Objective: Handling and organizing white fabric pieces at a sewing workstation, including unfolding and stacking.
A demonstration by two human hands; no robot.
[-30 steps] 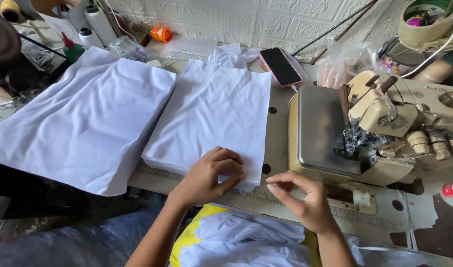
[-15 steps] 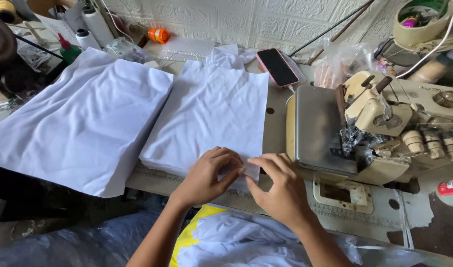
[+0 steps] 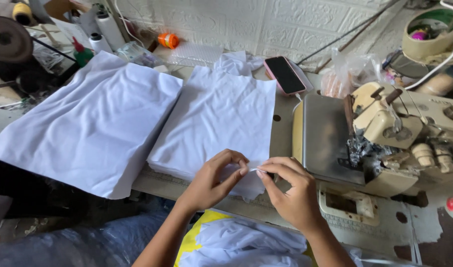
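Cluttered sewing table [image 3: 286,128], centre frame: left hand [image 3: 211,180] and right hand [image 3: 290,193] pinch the white fabric stack's [image 3: 216,123] near corner; thin, floppy cloth, probably best taken by its edge.

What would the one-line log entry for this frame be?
left hand: pinching corner of right fabric stack | right hand: pinching same corner | sewing machine: to the right, untouched | left fabric stack: untouched

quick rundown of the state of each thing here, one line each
left hand: pinching the near corner of the smaller stack
right hand: fingertips pinched at the same corner
smaller stack of white fabric: lying flat, corner being lifted
larger stack of white fabric: flat, untouched
phone: screen dark, face up
sewing machine: nothing under its needle
orange spool: lying on its side
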